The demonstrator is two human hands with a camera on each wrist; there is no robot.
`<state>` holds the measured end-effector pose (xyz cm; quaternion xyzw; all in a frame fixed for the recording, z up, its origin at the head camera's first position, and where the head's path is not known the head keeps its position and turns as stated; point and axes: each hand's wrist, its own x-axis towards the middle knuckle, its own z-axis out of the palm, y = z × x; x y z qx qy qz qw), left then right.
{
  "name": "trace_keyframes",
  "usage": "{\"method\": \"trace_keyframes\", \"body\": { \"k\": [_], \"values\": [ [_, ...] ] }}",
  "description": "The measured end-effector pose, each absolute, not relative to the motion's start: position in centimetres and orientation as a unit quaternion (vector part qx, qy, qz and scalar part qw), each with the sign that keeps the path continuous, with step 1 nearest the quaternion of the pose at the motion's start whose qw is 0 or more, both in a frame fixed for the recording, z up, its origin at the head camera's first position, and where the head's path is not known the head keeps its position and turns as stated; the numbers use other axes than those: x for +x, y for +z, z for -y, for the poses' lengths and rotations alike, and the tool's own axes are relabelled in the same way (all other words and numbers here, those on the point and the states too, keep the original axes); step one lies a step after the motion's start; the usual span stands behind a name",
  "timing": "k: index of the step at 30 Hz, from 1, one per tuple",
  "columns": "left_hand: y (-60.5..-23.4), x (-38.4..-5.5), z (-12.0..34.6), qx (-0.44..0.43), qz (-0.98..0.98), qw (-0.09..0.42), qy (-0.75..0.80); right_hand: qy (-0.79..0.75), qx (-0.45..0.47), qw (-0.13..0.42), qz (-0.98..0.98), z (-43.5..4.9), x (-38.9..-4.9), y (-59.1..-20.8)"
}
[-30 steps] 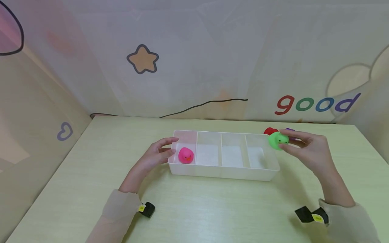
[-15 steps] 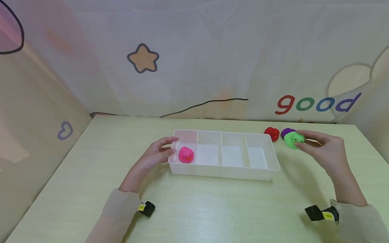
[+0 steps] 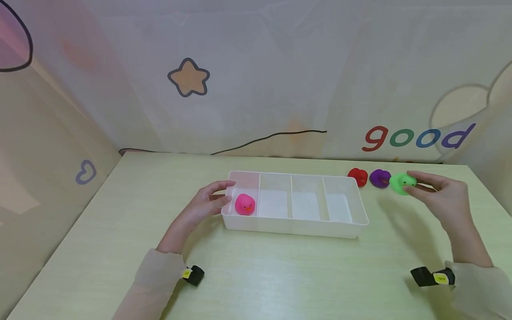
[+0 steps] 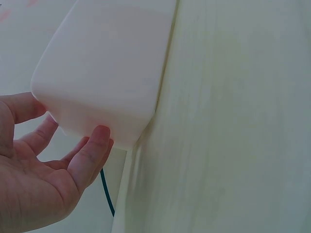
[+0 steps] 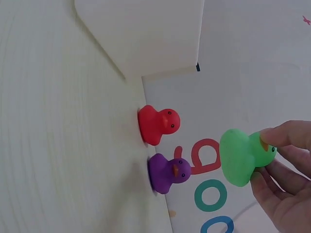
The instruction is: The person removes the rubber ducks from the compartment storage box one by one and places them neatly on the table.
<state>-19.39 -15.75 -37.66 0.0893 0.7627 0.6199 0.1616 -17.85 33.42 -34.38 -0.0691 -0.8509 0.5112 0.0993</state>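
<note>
A white divided box (image 3: 296, 227) with compartments stands mid-table in the head view. In its leftmost compartment sits a pink rubber duck (image 3: 245, 204). My left hand (image 3: 208, 201) touches the box's left end, its fingertips spread against the end wall (image 4: 82, 116) in the left wrist view. Right of the box, my right hand (image 3: 444, 195) pinches a green rubber duck (image 5: 243, 155) by the head, between thumb and fingers. A red rubber duck (image 5: 158, 125) and a purple rubber duck (image 5: 167, 173) stand side by side on the table, left of the held duck.
A pale wood-grain table (image 3: 280, 275) lies under everything. Behind it hangs a printed backdrop (image 3: 264, 80) with a star and the word "good". Black wrist straps (image 3: 194, 275) sit at both sleeves.
My right hand has carried the green duck rightward, from over the box's right end past the red and purple ducks, uncovering both. The left hand and the box have stayed put.
</note>
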Motion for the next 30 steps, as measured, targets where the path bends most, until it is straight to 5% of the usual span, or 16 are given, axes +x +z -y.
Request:
{"method": "trace_keyframes", "body": {
  "k": [14, 22, 30],
  "values": [
    [-37.5, -19.3, 15.6, 0.094, -0.760, 0.158, 0.623, 0.511, -0.100, 0.095, 0.848, -37.8, -20.4, -36.8],
    [-37.7, -19.4, 15.7, 0.090, -0.762, 0.161, 0.621, 0.447, -0.123, 0.104, 0.880, -42.2, -24.2, -41.8],
    [-37.9, -19.5, 15.8, 0.089, -0.763, 0.160, 0.620, 0.459, -0.108, 0.088, 0.877, -36.6, -21.2, -36.4]
  ]
}}
